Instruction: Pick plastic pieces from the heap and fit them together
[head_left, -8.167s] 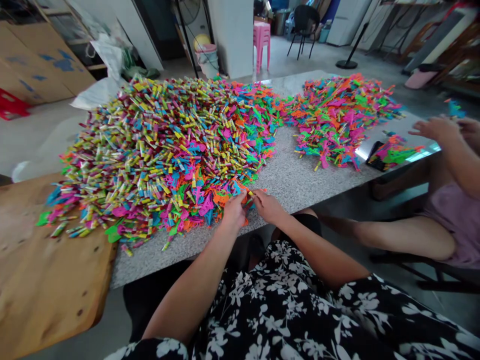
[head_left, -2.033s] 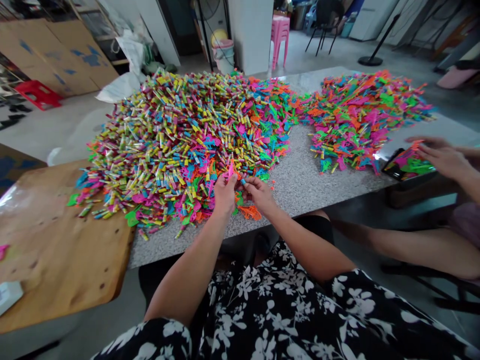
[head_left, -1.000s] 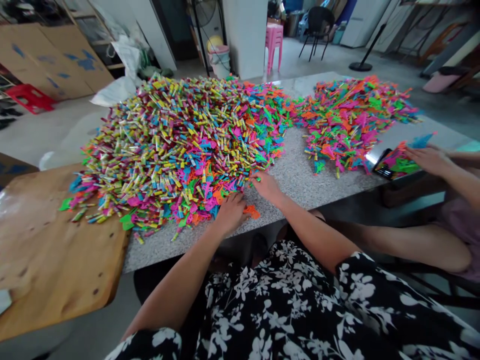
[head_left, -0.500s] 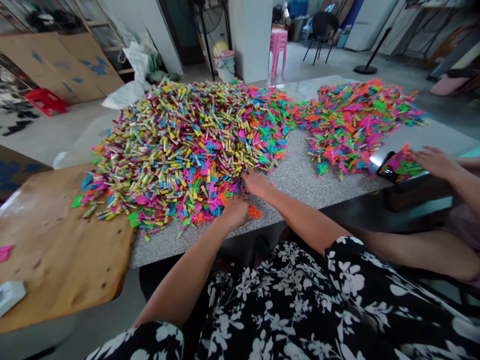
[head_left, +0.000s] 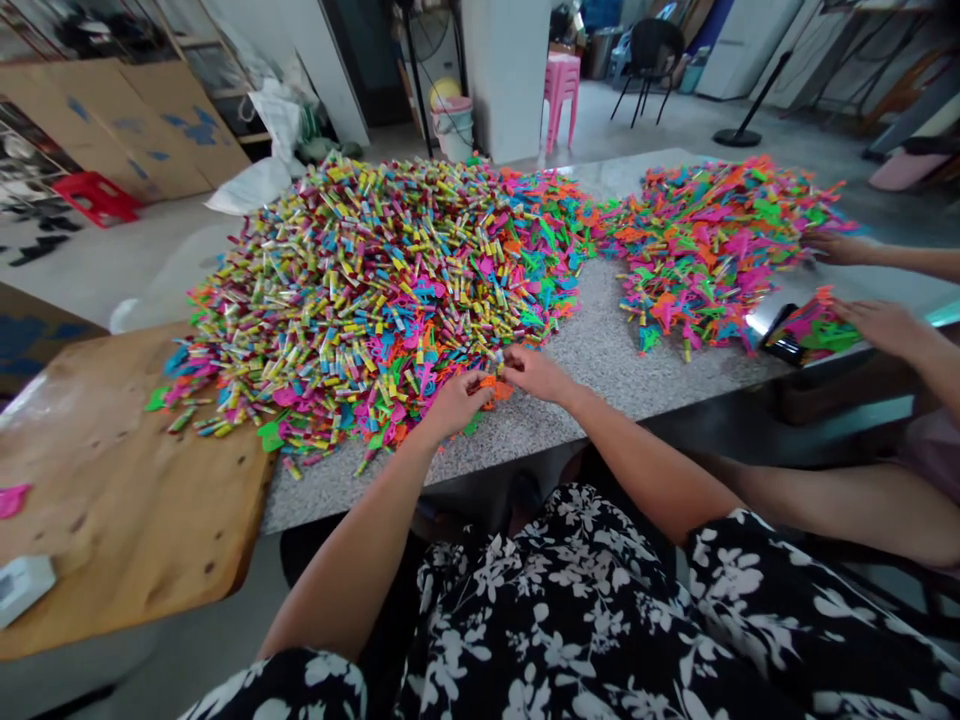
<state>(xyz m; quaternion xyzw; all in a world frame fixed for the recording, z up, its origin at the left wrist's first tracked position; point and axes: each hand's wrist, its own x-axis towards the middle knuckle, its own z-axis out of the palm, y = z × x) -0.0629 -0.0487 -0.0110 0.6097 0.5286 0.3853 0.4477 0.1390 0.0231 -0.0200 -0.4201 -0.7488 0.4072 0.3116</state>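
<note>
A broad heap of small wrapped tubes [head_left: 360, 260], mostly yellow, blue and dark red, covers the speckled stone table [head_left: 517, 430]. Bright plastic pieces [head_left: 420, 320] in pink, green, blue and orange are mixed in along its front. At the heap's near edge, my left hand [head_left: 457, 402] is closed on an orange plastic piece [head_left: 491, 386]. Close beside it, my right hand [head_left: 536, 374] pinches a small wrapped tube [head_left: 499, 358] at the fingertips. The two hands almost meet, and the tube is just above the orange piece. The exact shape of the orange piece is too small to make out.
To the right lies a second heap of coloured plastic pieces [head_left: 705, 240]. A co-worker's hands [head_left: 877, 322] are there, near a black container [head_left: 784, 335]. A wooden board [head_left: 135, 480] adjoins the table on the left, bearing a white box [head_left: 26, 588]. Pink stools [head_left: 561, 95] stand behind.
My right hand has drawn back from the heap with a small tube. My left hand has lifted slightly with the orange piece. A second co-worker's hand has appeared at the right heap.
</note>
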